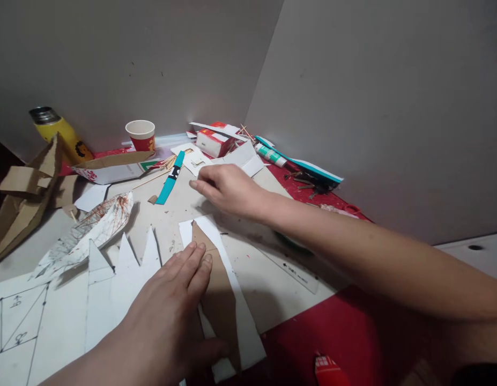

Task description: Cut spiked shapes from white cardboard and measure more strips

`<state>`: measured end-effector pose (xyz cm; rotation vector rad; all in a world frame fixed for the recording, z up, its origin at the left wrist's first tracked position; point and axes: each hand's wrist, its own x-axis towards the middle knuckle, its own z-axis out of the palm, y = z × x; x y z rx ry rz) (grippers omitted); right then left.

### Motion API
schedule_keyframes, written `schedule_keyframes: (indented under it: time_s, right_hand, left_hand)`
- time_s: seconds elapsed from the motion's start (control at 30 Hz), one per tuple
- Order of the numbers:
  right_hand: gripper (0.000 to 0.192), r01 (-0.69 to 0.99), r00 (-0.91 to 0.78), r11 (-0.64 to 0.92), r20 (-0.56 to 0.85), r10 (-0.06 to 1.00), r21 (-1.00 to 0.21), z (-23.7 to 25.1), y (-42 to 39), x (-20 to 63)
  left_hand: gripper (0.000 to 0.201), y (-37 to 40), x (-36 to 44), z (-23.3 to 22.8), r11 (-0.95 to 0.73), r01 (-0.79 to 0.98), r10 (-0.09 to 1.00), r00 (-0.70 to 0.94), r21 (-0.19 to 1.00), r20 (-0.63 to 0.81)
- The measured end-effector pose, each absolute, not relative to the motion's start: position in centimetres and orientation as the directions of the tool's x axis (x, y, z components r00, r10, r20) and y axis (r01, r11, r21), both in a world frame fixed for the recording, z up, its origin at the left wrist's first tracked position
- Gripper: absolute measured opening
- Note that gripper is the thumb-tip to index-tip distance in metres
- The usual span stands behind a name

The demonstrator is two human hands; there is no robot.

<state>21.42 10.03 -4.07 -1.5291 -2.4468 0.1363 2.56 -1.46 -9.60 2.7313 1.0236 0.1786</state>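
My left hand (168, 300) lies with its fingers stretched flat on a long pointed piece of brown cardboard (220, 289). That piece rests on a white card sheet (248, 327), whose edges show on both sides of it. Over the table, beyond the cardboard, my right hand (228, 190) is raised with thumb and fingers drawn together; whatever it may hold is hidden. A teal strip (166, 187) with a black band lies to the left of it. White card (130, 268) cut into tall points is beside my left hand.
A yellow bottle (69, 139), a red and white paper cup (141, 138) and a small box (213, 142) stand along the wall. Cardboard boat shapes (23, 214) are at the left. A clear ruler (292, 271) lies beneath my right forearm, near the table's edge.
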Motion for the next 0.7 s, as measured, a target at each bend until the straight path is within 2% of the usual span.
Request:
schedule_keyframes:
  time_s: [0.07,0.13,0.23,0.37,0.5,0.7]
  right_hand:
    - [0.036,0.871,-0.382,0.432,0.233,0.894,-0.232,-3.7,9.2,22.5]
    - [0.024,0.861,-0.37,0.443,0.289,0.883,-0.249,-4.1,7.9,23.7]
    - [0.047,0.819,-0.419,0.504,0.316,0.851,-0.273,-5.5,5.5,25.2]
    - [0.035,0.837,-0.443,0.475,0.173,0.88,-0.27,-6.3,2.6,26.8]
    - [0.033,0.906,-0.4,0.397,0.008,0.916,-0.15,-6.1,0.7,28.4]
    - [0.027,0.925,-0.375,0.371,-0.046,0.926,-0.079,-6.8,-0.5,29.9]
  left_hand:
    - [0.102,-1.4,2.5,-9.4,-0.748,0.625,0.647,0.761,0.223,0.037]
    - [0.1,-1.4,2.4,-9.3,-0.767,0.612,0.634,0.77,0.192,0.076]
    - [0.098,-1.4,2.3,-9.4,-0.794,0.589,0.606,0.787,0.15,0.12]
    - [0.099,-1.3,2.4,-9.5,-0.807,0.576,0.589,0.801,0.132,0.103]
    - [0.1,-1.3,2.4,-9.4,-0.807,0.58,0.589,0.805,0.113,0.078]
    - [0.093,-1.4,2.4,-8.9,-0.783,0.606,0.62,0.778,0.139,0.1]
